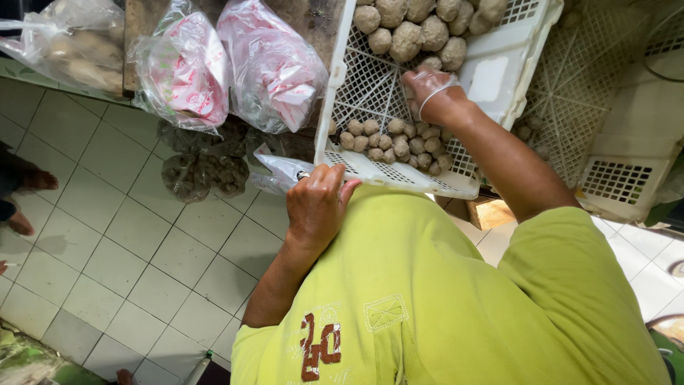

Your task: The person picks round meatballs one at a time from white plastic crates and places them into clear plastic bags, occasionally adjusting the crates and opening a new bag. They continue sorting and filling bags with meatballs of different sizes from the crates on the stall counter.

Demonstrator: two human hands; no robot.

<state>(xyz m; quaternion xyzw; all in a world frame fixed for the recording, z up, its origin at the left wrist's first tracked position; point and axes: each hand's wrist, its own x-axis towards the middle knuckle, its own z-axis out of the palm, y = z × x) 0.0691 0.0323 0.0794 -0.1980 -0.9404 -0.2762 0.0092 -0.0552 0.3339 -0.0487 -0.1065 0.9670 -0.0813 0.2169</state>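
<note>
My right hand, in a thin clear glove, rests loosely curled in the white slotted plastic crate; the small brown meatballs lie at seven o'clock; my left hand pinches a clear plastic bag.

**Hands at a crate of meatballs**

A person in a yellow-green shirt leans over a white perforated plastic crate. The right hand, covered by a thin clear plastic glove, reaches into the crate just above a cluster of small grey-brown meatballs; larger grey meatballs are heaped at the far end. The left hand pinches the edge of a clear plastic bag just beside the crate's near rim. Further left lie bulging clear bags with red print, above a white tiled floor.
</note>
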